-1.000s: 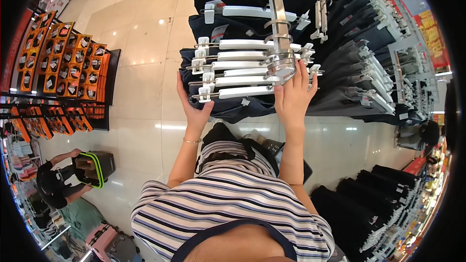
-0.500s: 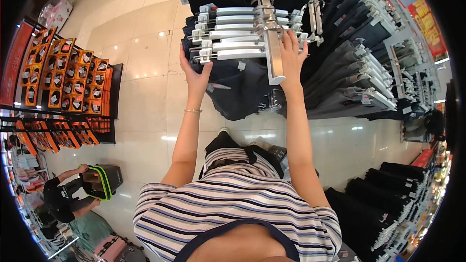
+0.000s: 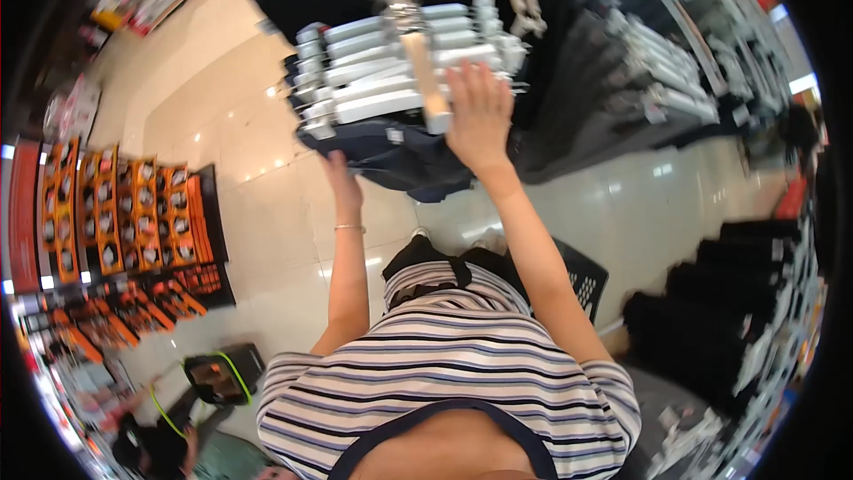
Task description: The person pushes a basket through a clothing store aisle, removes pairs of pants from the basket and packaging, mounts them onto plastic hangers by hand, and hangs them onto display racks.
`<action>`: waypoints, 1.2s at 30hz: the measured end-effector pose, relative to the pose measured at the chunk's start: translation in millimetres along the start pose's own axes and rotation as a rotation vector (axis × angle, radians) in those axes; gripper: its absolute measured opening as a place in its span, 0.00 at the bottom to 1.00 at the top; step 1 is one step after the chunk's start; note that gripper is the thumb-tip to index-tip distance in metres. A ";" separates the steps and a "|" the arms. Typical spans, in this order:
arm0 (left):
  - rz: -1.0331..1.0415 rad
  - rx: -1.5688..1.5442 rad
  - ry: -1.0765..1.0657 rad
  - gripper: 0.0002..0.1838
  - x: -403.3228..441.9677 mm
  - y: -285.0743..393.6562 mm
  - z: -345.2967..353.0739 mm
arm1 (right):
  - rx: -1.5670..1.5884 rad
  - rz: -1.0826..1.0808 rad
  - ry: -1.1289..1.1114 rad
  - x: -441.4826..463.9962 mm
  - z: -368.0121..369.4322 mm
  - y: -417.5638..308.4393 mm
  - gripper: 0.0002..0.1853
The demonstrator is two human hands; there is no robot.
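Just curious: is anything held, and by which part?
I can't tell: the right hand lies over the right ends of the white hangers, grip hidden; the left hand shows no clear hold.

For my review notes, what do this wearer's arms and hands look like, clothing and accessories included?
Both arms come out of short sleeves with pale, dark and grey-blue horizontal stripes, matching the striped top with its navy neckband. The left hand and right hand are ungloved. A thin, gold-toned bracelet circles the left wrist; none shows on the right.
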State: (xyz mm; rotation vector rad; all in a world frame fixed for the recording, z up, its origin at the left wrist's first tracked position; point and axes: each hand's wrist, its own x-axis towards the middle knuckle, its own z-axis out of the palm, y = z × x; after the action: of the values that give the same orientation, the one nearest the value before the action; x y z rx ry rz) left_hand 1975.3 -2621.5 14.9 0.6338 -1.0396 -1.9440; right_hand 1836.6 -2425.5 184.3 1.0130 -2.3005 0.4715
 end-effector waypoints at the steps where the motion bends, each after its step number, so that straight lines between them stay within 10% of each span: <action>1: -0.102 -0.128 0.050 0.30 -4.5 5.1 -3.9 | 0.028 0.008 -0.017 -5.4 -1.8 -0.7 0.31; 8: -0.427 -0.278 -0.475 0.44 -16.3 -45.5 -55.4 | 0.318 0.119 -0.160 -91.3 -9.6 18.3 0.36; 11: -0.390 0.269 -0.581 0.44 -41.0 -55.5 -55.5 | 0.280 0.353 -0.316 -180.4 5.5 28.1 0.33; 15: -0.572 0.514 -0.389 0.35 -71.3 -61.0 -6.5 | 0.398 0.901 -1.131 -293.6 -28.1 60.2 0.22; 20: -0.535 0.707 -0.034 0.27 -39.5 -155.1 -31.1 | -0.028 1.412 -0.405 -454.3 -101.3 68.9 0.15; 24: -0.649 0.966 0.241 0.23 -42.4 -193.7 -10.0 | -1.027 2.036 -0.784 -516.8 -208.6 32.8 0.24; 26: -0.761 0.984 0.350 0.23 -55.6 -203.2 9.6 | -1.421 2.098 -0.534 -594.4 -219.6 -10.0 0.29; 29: -0.850 0.926 0.402 0.22 -81.0 -225.0 31.6 | -1.076 2.233 0.041 -609.3 -235.9 -14.9 0.29; 36: -0.899 1.019 -0.004 0.21 -159.8 -262.4 88.8 | -0.866 2.604 -0.019 -631.4 -258.6 24.0 0.25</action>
State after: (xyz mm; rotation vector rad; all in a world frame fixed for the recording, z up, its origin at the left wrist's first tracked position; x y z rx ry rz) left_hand 1883.8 -2364.3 -151.9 1.9088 -1.9810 -1.9694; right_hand 2257.1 -1926.4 -16.0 -2.5522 -1.8157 0.1054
